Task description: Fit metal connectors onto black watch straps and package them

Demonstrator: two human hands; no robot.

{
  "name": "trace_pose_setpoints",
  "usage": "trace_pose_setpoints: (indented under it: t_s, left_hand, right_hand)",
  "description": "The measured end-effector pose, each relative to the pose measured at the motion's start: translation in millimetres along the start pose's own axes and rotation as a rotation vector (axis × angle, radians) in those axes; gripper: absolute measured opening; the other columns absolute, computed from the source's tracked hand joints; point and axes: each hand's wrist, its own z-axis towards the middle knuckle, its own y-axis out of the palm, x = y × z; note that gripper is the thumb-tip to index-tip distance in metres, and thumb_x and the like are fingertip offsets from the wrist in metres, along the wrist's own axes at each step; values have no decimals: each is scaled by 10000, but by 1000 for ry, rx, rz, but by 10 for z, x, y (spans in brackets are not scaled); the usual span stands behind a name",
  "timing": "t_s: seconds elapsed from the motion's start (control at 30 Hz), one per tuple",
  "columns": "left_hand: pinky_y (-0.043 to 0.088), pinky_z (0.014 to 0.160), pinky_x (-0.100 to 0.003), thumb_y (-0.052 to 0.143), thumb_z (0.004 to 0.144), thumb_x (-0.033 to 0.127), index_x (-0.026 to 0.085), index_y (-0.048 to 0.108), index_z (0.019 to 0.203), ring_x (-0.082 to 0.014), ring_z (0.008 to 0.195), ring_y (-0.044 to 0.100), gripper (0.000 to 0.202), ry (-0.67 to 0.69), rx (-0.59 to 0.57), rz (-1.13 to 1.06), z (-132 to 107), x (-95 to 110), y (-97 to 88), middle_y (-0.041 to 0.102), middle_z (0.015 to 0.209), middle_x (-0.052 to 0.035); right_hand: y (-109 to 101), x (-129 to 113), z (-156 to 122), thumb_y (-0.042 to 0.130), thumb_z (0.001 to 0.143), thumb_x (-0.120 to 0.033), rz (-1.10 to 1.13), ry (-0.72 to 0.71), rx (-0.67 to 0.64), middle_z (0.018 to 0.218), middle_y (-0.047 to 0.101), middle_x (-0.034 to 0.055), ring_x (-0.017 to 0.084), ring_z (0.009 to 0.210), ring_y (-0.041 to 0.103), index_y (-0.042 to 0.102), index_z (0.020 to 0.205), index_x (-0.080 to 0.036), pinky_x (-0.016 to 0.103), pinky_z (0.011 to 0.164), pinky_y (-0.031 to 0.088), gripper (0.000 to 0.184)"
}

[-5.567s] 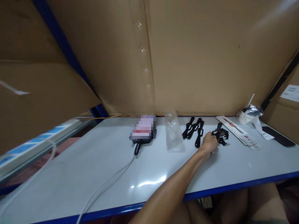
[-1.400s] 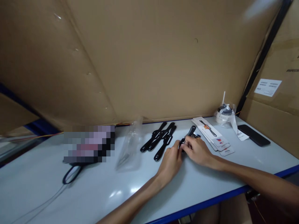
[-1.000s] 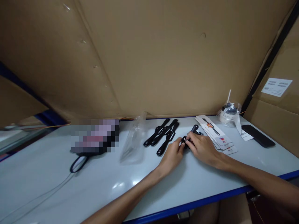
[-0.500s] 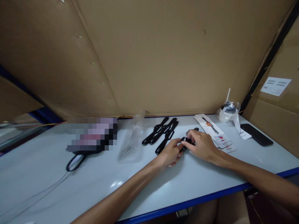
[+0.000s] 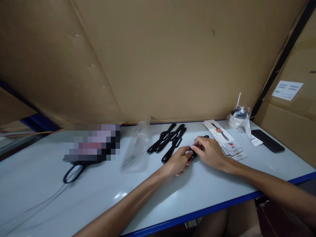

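Note:
Between both hands I hold a black spokeshave [image 5: 196, 152], mostly covered by my fingers. My left hand [image 5: 179, 161] is closed round its near handle. The fingers of my right hand [image 5: 211, 152] are bent over its middle, and the far handle end shows just beyond them. Whether a small part is pinched there is hidden. Left of my hands, three more black spokeshaves [image 5: 168, 154] lie slanted side by side on the table, the closest one next to my left hand. Printed cards [image 5: 220, 134] with a spokeshave picture lie in a fanned stack beyond my right hand.
A clear plastic bag [image 5: 135, 148] lies left of the spokeshaves. Farther left is a dark pouch with a loop strap [image 5: 74, 173], partly blurred out. At the back right stand a bagged cup with a straw [image 5: 237, 120] and a black phone [image 5: 268, 141]. Cardboard [image 5: 158, 65] walls the back.
The view has shifted slightly. My right fingers have closed further over the middle of the spokeshave, and a pale spot seen between my fingers before is now hidden.

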Motion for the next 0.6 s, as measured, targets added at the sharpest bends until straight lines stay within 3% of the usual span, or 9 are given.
trace_pose_setpoints:
  t_s: [0.13, 0.27, 0.37, 0.47, 0.53, 0.6]
  left_hand:
    - [128, 347, -157, 319, 1023, 254, 209, 501, 1141, -65, 389, 178, 222, 16, 0, 28, -14, 13, 19, 320, 564, 106]
    - [134, 348, -150, 344, 1015, 251, 215, 489, 1100, -61, 389, 195, 172, -2, 5, 13, -21, 20, 8, 330, 572, 106]
    - [138, 347, -149, 368, 1014, 281, 222, 474, 1034, -55, 383, 190, 123, 3, -2, -1, 0, 1, -4, 331, 569, 107]
    - [135, 346, -148, 395, 1016, 328, 230, 445, 978, -48, 379, 177, 116, 18, -15, -23, 36, -34, -14, 330, 570, 111]
    - [128, 345, -147, 414, 1010, 328, 234, 434, 974, -47, 378, 177, 103, 18, -24, -35, 58, -58, -24, 333, 572, 111]
    - [125, 347, -145, 433, 1000, 319, 233, 438, 992, -46, 376, 188, 86, 21, -35, -42, 71, -76, -39, 340, 579, 110]
  right_hand:
    - [8, -12, 1, 628, 904, -155, 7, -22, -25, 807, 690, 15, 155, 719, 597, 639, 904, -200, 286, 675, 411, 46]
    - [-14, 32, -9, 559, 924, -79, 31, -188, -38, 994, 719, 55, 171, 909, 633, 652, 1014, -188, 301, 813, 444, 170]
    - [-35, 29, -15, 632, 936, -187, -21, -103, -21, 979, 715, 63, 181, 866, 626, 650, 1075, -178, 309, 776, 436, 140]
    - [-49, 14, -9, 711, 903, -274, -103, -1, -44, 875, 692, 40, 178, 780, 595, 670, 965, -179, 304, 708, 403, 121]
    - [-54, 22, -1, 664, 928, -211, -124, -52, -73, 881, 688, 45, 180, 814, 598, 679, 905, -175, 308, 736, 405, 45]
    - [-54, 47, 5, 589, 954, -133, -115, -136, -96, 930, 693, 61, 185, 870, 608, 698, 920, -172, 315, 783, 420, 121]
